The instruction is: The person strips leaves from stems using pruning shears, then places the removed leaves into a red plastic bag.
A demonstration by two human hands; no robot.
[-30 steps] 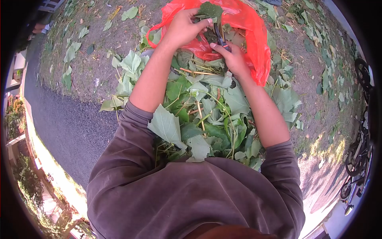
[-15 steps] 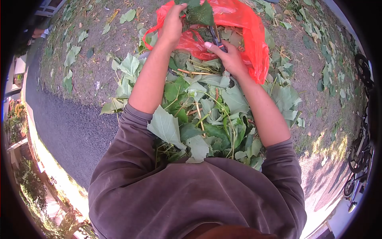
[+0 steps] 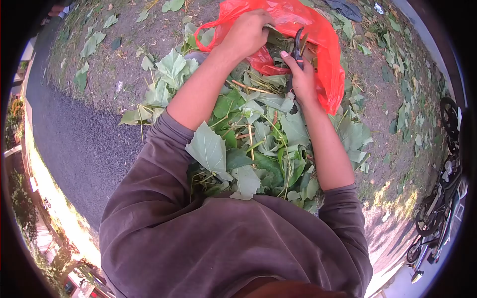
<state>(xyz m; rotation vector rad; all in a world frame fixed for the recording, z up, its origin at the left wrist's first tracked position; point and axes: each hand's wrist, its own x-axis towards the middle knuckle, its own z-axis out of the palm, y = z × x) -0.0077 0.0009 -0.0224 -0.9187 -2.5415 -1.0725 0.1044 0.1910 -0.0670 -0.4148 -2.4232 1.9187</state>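
My left hand (image 3: 248,32) is at the mouth of a red plastic bag (image 3: 328,64), fingers closed on a green leaf (image 3: 276,36) that partly shows beyond the fingertips. In my right hand (image 3: 302,74) are dark-handled pruning shears (image 3: 297,49), their curved blades pointing up and apart over the bag's opening. Below the bag, between my forearms, lies a heap of cut leaves and stems (image 3: 258,144). The inside of the bag is mostly hidden.
Loose leaves (image 3: 91,44) are scattered over bare soil on both sides. An asphalt strip (image 3: 84,149) runs along the left. Bicycles (image 3: 437,198) stand at the right edge. A dark cloth (image 3: 345,9) lies beyond the bag.
My left hand has moved right and slightly down, taking the leaf into the bag's mouth. My right hand with the shears has shifted a little right; the blades show more clearly.
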